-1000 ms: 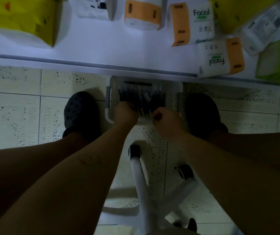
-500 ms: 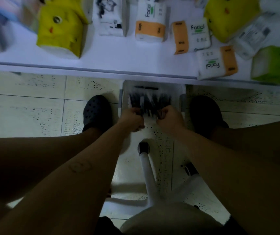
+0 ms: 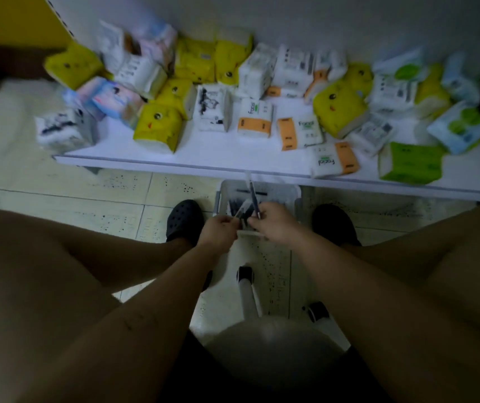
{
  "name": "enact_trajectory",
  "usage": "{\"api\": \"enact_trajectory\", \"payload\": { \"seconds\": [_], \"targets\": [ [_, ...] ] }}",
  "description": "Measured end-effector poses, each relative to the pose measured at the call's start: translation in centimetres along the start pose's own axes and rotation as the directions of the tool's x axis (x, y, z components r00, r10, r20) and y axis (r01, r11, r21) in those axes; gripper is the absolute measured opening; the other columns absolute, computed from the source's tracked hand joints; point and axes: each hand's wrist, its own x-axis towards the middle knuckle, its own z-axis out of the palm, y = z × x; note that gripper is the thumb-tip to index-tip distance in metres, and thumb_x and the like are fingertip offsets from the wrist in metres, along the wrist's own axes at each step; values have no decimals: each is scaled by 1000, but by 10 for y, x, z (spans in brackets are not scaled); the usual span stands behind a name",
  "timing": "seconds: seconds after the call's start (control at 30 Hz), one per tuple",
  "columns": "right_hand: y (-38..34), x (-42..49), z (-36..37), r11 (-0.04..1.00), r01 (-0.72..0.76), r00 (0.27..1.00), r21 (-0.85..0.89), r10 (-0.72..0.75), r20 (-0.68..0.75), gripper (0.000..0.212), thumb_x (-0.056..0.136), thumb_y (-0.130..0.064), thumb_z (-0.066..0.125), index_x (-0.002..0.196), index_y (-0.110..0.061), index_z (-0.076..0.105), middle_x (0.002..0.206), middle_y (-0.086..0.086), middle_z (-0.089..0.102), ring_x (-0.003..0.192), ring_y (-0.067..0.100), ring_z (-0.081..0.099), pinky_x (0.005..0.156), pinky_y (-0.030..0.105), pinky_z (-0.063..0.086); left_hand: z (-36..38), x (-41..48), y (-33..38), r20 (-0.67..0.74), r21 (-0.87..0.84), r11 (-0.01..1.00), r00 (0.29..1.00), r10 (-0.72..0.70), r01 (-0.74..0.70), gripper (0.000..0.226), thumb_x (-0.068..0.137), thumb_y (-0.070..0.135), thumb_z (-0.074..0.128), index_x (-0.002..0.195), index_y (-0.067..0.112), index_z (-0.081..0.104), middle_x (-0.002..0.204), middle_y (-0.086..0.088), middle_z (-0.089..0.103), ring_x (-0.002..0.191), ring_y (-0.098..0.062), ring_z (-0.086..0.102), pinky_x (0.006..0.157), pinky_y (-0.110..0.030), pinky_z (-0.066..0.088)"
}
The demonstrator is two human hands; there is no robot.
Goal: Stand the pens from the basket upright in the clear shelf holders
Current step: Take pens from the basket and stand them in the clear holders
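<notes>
– While those pens [image 3: 252, 196] are only partly out of the basket [image 3: 291, 191], what matters most?

– Getting a tidy bundle. The right hand [image 3: 273, 225] has its fingers curled round a couple, tips pointing toward the far shelf. The left hand [image 3: 218, 231] pinches a few more just beside it, though blur hides how many. I'd turn all the ends one way before lifting, so they drop in upright.

– And where's the basket?

– On the tiled floor, between two black clogs [image 3: 185, 219], its far edge tucked under the white shelf [image 3: 204, 154].

– Any holders there?

– None that I can see; only tissue packs [image 3: 157, 126] crowd that shelf. My guess is the holders sit higher, so grip firmly and lift clear of the shelf's near edge.
</notes>
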Motion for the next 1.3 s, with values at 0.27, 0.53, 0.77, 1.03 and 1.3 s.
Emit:
{"api": "enact_trajectory", "payload": {
  "seconds": [0.27, 0.53, 0.77, 1.03, 1.3],
  "targets": [
    [-39, -40, -35, 982, 168, 968, 90, -147, -202, 29, 100, -30, 48, 87, -8, 62, 73, 6, 59, 75, 28, 61, 77, 43, 53, -10, -43, 37, -49, -297, 950, 995, 82, -93, 25, 104, 17, 34, 99, 7, 57, 77, -7, 57, 59, -15, 50, 51, -25, 41],
    [-72, -73, -50, 919, 299, 928, 257, -217, -303, 9, 92, -16, 63, 88, -23, 67, 75, 8, 70, 62, 22, 63, 60, 34, 50, -23, -78, 96, -224, -272, 857, 895, 386, -437, 23, 100, 29, 47, 101, 14, 64, 70, -4, 61, 49, -16, 48, 46, -25, 37],
    [-105, -111, -86, 819, 523, 789, 236, -359, -499, 8, 93, -21, 64, 89, -28, 64, 70, 4, 67, 67, 13, 68, 67, 36, 55, -35, -105, 151, -328, -277, 743, 787, 523, -609, 15, 96, 22, 56, 91, 17, 69, 78, 1, 66, 75, -15, 62, 74, -41, 56],
    [-146, -151, -167, 754, 651, 561, 83, -405, -722, 22, 93, -25, 63, 71, -27, 66, 63, 0, 66, 62, 16, 62, 61, 36, 51, -42, -140, 238, -280, -242, 569, 618, 734, -786, 10, 92, 20, 63, 90, 15, 72, 66, 12, 65, 63, 2, 58, 67, -24, 46],
    [-191, -191, -238, 649, 760, 420, 24, -463, -780, 12, 90, -17, 66, 102, -17, 68, 77, 2, 69, 73, 17, 68, 69, 34, 56, -58, -190, 325, -271, -225, 357, 410, 871, -906, 11, 93, 17, 63, 91, 28, 63, 79, 1, 65, 80, -15, 64, 79, -34, 54]
  ]
}}
